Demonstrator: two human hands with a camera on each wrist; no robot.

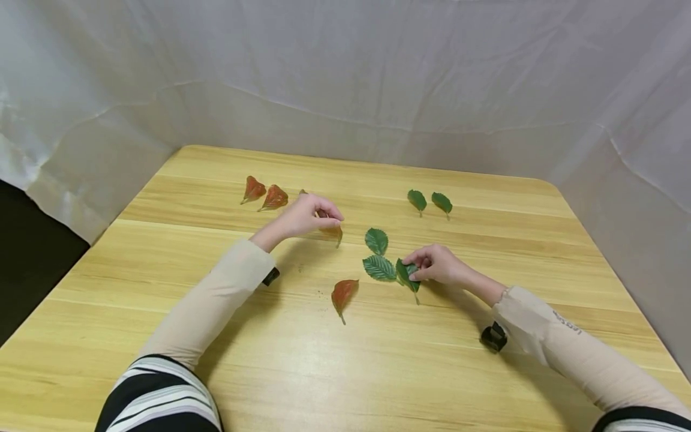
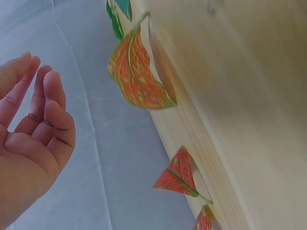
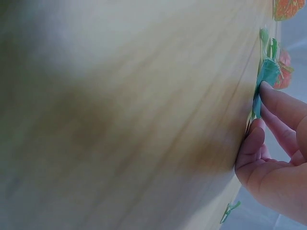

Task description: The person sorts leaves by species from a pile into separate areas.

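Nearest, her right hand (image 1: 439, 265) pinches a green leaf (image 1: 406, 275) on the table (image 1: 345, 372); the left hand (image 1: 305, 216), fingers loose, hovers over a red leaf (image 1: 333, 230).

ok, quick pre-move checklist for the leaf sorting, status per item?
1. Right hand has a green leaf: ok, its fingers pinch it at the table top.
2. Left hand has a leaf: not ok, the left wrist view shows its fingers relaxed and holding nothing; a red leaf lies just under it.
3. Red group at far left: ok, two leaves side by side.
4. Green pair at far right: ok, lying flat and apart.
5. Unsorted leaves in the middle: not ok, two green leaves and one red leaf near the front remain.
6. Table edge clearance: ok, all leaves lie well inside.
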